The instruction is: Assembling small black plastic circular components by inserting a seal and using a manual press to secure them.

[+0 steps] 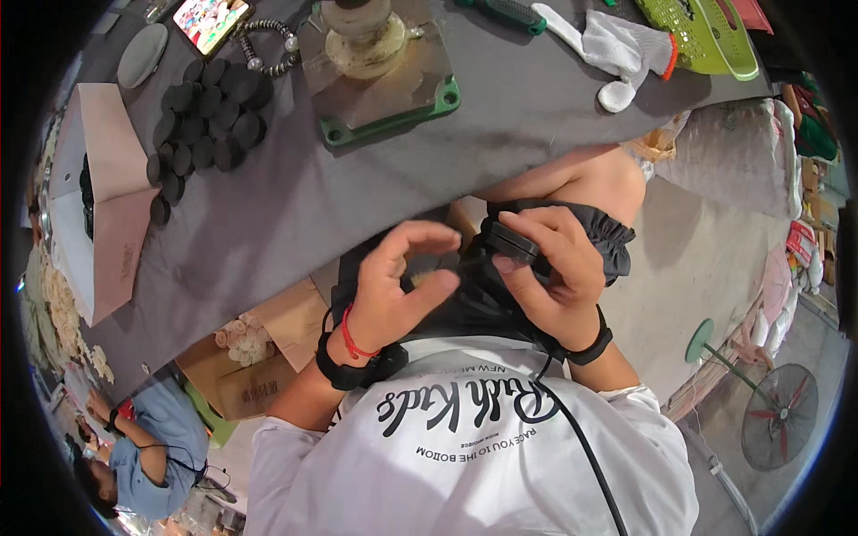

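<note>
Over my lap, my right hand (563, 268) grips a small black rounded piece (511, 241) between thumb and fingers. The piece looks like a short case or cap with a groove along its side; its exact kind I cannot make out. To its left, my left hand (398, 281) has thumb and fingers curved apart, slightly smeared by motion, with nothing clearly in it. On the grey-covered table, a heap of black round discs (210, 112) lies at the left. A green-based metal press (389, 112) stands beyond my hands.
An open carton (121, 161) stands at the table's left edge. At the far side lie a beaded bracelet (270, 46), a phone (210, 22), white gloves (617, 49) and a green basket (706, 36). A fan (779, 415) is at the right; another person (156, 447) sits lower left.
</note>
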Motion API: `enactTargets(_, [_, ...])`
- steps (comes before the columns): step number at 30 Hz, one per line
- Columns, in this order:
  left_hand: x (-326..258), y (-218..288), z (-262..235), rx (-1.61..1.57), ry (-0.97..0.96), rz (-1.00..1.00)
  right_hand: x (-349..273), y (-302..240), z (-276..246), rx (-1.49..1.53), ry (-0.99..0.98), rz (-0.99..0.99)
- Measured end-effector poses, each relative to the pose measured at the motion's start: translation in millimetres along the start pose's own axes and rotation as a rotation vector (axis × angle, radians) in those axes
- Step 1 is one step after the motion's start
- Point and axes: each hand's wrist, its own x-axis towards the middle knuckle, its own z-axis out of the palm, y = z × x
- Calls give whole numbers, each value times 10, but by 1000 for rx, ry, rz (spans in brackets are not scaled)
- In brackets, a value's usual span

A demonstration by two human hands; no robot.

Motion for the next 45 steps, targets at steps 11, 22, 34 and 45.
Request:
enactTargets(11, [-10,417,231,17,138,7,-58,8,327,-296,95,-224])
enactTargets(22, [-61,517,74,-83,167,-189,-103,11,108,166,-225,187])
enactTargets(34, [-72,461,71,104,157,-82,-185,24,72,209,-235,216])
enactTargets(45, [-56,480,87,134,149,-77,-149,-13,106,173,-216,195])
